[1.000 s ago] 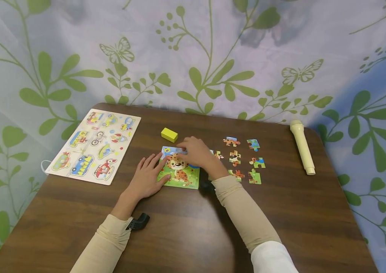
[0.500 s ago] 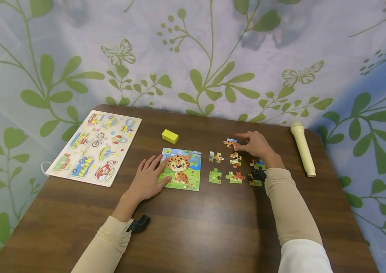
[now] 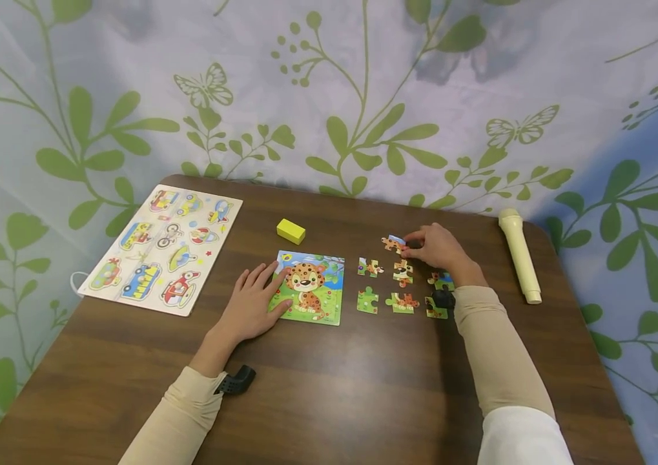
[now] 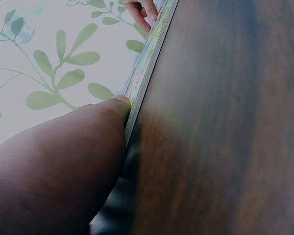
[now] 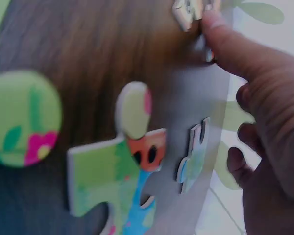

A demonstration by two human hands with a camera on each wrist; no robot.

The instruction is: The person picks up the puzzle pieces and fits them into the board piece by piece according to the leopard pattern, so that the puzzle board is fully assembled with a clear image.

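Nearest on the counter [image 3: 317, 400], the left hand [image 3: 253, 302] lies with fingers apart, thumb and forefinger on the leopard board [image 3: 329, 297]; leaning or sliding there could skew it. Just right of the board lie the green piece [image 3: 367, 300] and the paws piece [image 3: 403, 304]; the right wrist's camera [image 3: 443, 298] hangs over others, so a low forearm could drag those about. Farther off, the right hand [image 3: 438, 247] pinches the spotted piece [image 3: 391, 243] between thumb and forefinger, at the far end of the loose group. Thin as it looks, it could slip or flip if the pinch eased, or nudge the face piece [image 3: 403, 270] if carried low; the block [image 3: 290, 231], beyond the board, seems at little risk
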